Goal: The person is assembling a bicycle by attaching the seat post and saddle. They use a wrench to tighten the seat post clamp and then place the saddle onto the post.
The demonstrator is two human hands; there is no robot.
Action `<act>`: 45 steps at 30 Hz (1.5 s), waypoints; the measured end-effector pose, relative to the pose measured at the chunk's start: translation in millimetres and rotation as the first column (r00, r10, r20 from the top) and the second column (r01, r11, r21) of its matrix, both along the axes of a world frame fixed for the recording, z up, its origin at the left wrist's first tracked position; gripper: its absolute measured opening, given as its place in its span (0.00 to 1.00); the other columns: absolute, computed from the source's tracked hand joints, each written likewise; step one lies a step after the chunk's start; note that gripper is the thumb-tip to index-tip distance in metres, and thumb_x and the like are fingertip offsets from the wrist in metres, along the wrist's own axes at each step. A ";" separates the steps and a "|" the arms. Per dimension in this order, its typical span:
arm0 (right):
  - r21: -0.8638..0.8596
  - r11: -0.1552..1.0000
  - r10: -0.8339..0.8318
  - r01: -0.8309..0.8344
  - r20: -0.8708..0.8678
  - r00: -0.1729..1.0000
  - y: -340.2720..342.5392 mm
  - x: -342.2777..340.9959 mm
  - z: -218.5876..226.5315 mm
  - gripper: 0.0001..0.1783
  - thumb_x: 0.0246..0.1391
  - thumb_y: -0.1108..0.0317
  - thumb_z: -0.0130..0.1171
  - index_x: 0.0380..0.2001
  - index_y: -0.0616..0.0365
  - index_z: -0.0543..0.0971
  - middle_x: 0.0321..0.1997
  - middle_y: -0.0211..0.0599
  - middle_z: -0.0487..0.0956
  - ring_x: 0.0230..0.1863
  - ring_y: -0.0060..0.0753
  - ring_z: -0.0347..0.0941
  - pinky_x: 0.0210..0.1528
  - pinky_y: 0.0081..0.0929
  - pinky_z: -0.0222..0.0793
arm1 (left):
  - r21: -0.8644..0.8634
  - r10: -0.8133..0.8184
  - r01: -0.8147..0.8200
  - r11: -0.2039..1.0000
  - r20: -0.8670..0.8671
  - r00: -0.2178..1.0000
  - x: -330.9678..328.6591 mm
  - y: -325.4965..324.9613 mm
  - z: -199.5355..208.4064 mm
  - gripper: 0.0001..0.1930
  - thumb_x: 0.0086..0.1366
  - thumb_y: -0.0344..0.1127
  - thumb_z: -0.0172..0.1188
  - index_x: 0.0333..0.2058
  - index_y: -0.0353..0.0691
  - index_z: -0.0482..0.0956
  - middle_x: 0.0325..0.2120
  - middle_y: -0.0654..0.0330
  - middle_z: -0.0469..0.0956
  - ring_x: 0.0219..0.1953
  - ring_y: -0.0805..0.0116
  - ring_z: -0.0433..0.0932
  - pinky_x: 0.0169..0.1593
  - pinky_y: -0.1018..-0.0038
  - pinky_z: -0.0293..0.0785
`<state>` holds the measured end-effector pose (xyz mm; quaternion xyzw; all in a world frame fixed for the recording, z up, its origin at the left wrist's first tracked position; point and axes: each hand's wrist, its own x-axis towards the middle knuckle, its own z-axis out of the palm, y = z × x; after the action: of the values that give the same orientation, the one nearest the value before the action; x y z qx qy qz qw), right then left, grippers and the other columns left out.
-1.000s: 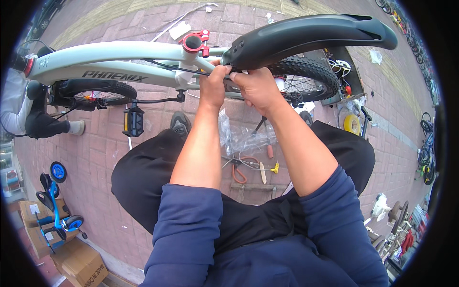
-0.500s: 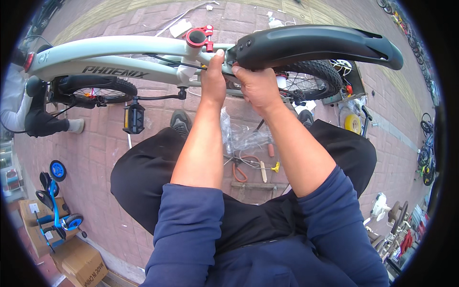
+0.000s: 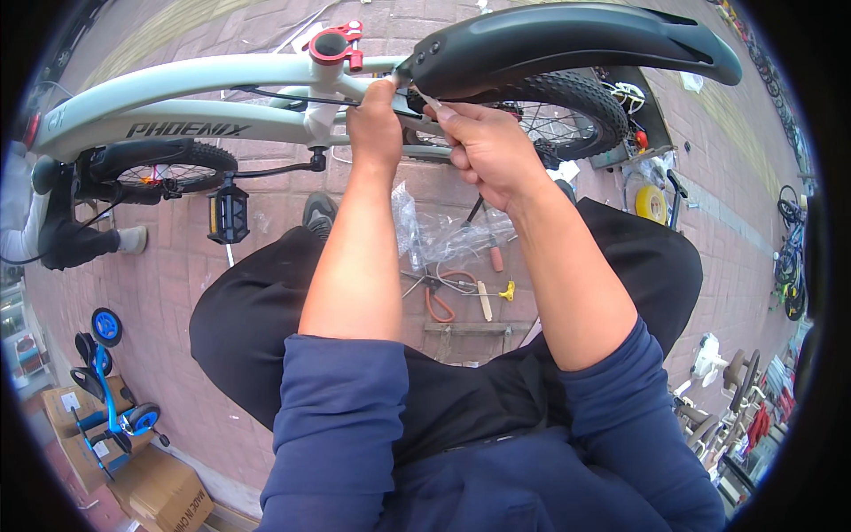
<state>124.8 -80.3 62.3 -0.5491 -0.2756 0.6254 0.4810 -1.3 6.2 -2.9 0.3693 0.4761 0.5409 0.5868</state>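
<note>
1. Our left hand [image 3: 375,131] curls against the pale bicycle frame [image 3: 186,84]; we cannot tell what it grips.
2. Our right hand [image 3: 490,149] pinches a thin pale piece [image 3: 431,100] beneath the black fender [image 3: 550,46], which overhangs the knobby tyre [image 3: 605,113].
3. We see dark lettering [image 3: 188,130] along the frame's lower tube [image 3: 273,121] and printing [image 3: 192,512] on a brown carton [image 3: 160,483].

From here I'm counting one left hand [image 3: 376,129], one right hand [image 3: 496,151], one bicycle frame [image 3: 177,80], one black rear mudguard [image 3: 541,46], one red seat clamp [image 3: 355,58], two knobby tyres [image 3: 603,115], one visible pedal [image 3: 229,215], two cardboard boxes [image 3: 164,483].
</note>
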 end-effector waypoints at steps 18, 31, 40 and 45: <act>-0.066 0.998 0.003 -0.001 0.030 1.000 10.0 20.8 -8.5 0.15 0.61 0.69 0.60 0.49 0.66 0.79 0.26 0.24 0.75 0.21 0.12 0.63 0.17 0.13 0.52 | 0.004 -0.002 0.001 1.000 0.054 0.999 -1.7 4.5 -5.8 0.12 0.63 0.42 0.58 0.34 0.37 0.80 0.29 0.67 0.74 0.30 0.76 0.70 0.35 0.75 0.66; -0.062 0.949 -0.315 0.309 -0.210 0.925 6.4 -4.0 -19.7 0.09 0.60 0.74 0.57 0.41 0.68 0.78 0.30 0.36 0.79 0.25 0.22 0.73 0.26 0.20 0.72 | 0.013 -0.036 0.037 0.999 -0.064 0.997 -6.1 4.9 -11.0 0.16 0.66 0.49 0.52 0.37 0.43 0.79 0.30 0.67 0.77 0.31 0.74 0.76 0.35 0.72 0.73; -0.208 0.968 -0.209 0.140 -0.364 0.908 -14.4 -40.5 -9.2 0.10 0.66 0.66 0.55 0.44 0.62 0.77 0.30 0.31 0.78 0.25 0.18 0.74 0.18 0.15 0.62 | -0.002 -0.021 0.021 1.000 0.068 0.997 -4.1 5.2 -10.2 0.12 0.64 0.43 0.58 0.32 0.39 0.79 0.27 0.66 0.75 0.28 0.74 0.71 0.33 0.74 0.68; -0.151 0.981 -0.134 0.125 -0.056 0.989 -8.9 -6.9 -11.8 0.10 0.65 0.65 0.57 0.41 0.61 0.79 0.28 0.27 0.74 0.18 0.14 0.64 0.15 0.15 0.54 | -0.022 -0.007 0.008 1.000 0.023 1.000 -1.6 0.5 -1.6 0.13 0.64 0.45 0.57 0.33 0.41 0.79 0.26 0.68 0.72 0.26 0.78 0.68 0.28 0.76 0.63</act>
<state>117.9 -89.2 50.5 -0.5790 -0.1766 0.6290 0.4877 -2.9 6.7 -4.4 0.3582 0.4739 0.5376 0.5984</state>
